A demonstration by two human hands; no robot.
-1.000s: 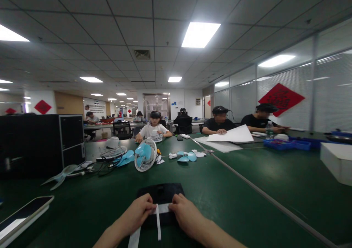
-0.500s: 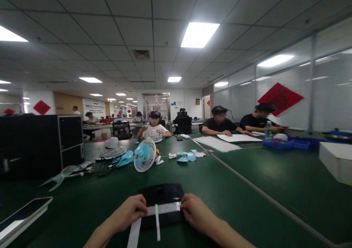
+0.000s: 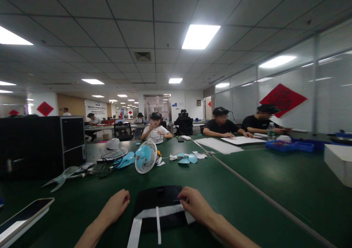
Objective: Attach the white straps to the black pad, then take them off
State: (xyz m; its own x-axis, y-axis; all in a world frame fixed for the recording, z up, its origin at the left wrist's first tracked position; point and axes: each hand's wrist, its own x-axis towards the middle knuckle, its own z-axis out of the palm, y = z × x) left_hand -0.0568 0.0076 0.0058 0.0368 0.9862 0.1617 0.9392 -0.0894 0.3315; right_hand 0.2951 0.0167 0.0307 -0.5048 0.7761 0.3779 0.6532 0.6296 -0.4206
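A dark flat panel (image 3: 148, 196) lies on the green table in front of me. Across it runs a white flat ribbon strip (image 3: 162, 211), whose left end bends down toward the near edge and shows fine lengthwise lines. A narrow white strip (image 3: 158, 226) crosses it and points toward me. My right hand (image 3: 196, 205) is at the panel's right side, fingers pinched over the ribbon strip; its right end slants down below the hand. Left of the panel, apart from it, my left hand (image 3: 118, 204) hovers with curled fingers and nothing visible in them.
A phone (image 3: 26, 215) lies at the near left. Beyond the panel are a fan head (image 3: 145, 157), blue fan blades (image 3: 187, 157) and cables. A black computer case (image 3: 73, 139) stands left, a white box (image 3: 339, 161) right. Several people sit at tables farther off.
My left hand has let go of the ribbon strip and moved left, off the panel. My right fingertips have risen slightly, and the strip's right end now shows bent downward.
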